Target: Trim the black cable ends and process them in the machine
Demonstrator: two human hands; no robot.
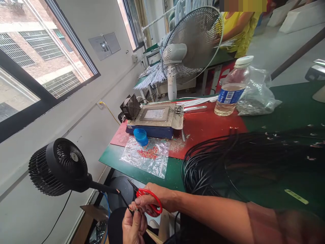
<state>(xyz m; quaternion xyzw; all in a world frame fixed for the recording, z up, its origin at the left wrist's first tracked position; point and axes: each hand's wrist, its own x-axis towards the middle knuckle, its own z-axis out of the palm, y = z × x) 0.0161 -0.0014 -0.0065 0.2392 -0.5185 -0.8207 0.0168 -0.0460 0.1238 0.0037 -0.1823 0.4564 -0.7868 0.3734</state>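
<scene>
My left hand (132, 224) is closed with its fingers pinched on a black cable (124, 200), whose stripped end points up and away. Close against it, my right hand (147, 200) has a pair of scissors (159, 202) with red handles hooked round its fingers, the dark blades pointing up to the left. Fingertips of both hands meet at small coloured wire ends; which fingers grip these is hard to make out. A thick bundle of black cables (200, 166) lies on the green table (175, 173) beyond my right forearm.
On the table, a blue cup (141, 136) and red bits (148, 153) rest on a plastic bag (158, 167). Behind them stands a blue heating device (152, 131). A bottle (230, 96), a large fan (177, 52) and a black fan (63, 166) surround the workspace. A person in yellow (241, 28) works behind.
</scene>
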